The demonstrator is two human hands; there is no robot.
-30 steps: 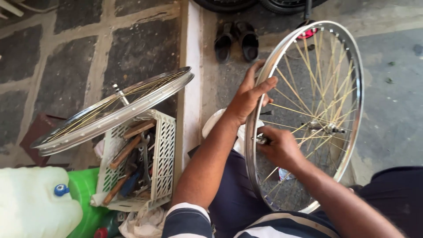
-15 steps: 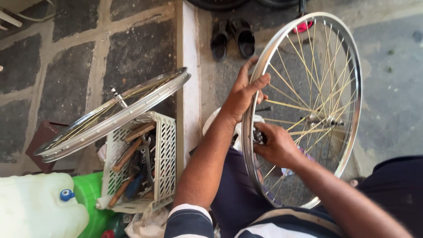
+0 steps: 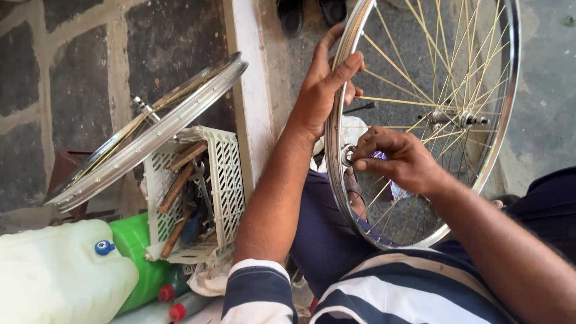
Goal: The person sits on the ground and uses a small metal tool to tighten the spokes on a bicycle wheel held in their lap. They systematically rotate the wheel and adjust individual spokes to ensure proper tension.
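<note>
Two hands were kept on a spoked bicycle wheel, stood upright betw. the knees. Its rim was gripped by the left hand; a small round spoke tool was pinched at the rim by the right hand. Another wheel was leaned on a white tool crate.

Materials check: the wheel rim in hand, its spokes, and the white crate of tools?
Shiny silver wheel rim, gripped by the left hand: likely polished or chromed metal, given its mirror-like glare. Thin yellowish spokes: metal wire, perhaps brass-plated by the golden tint. White slotted crate: looks like moulded plastic, matte, with a regular grid of vents. The right hand pinches a small round metal tool.
</note>
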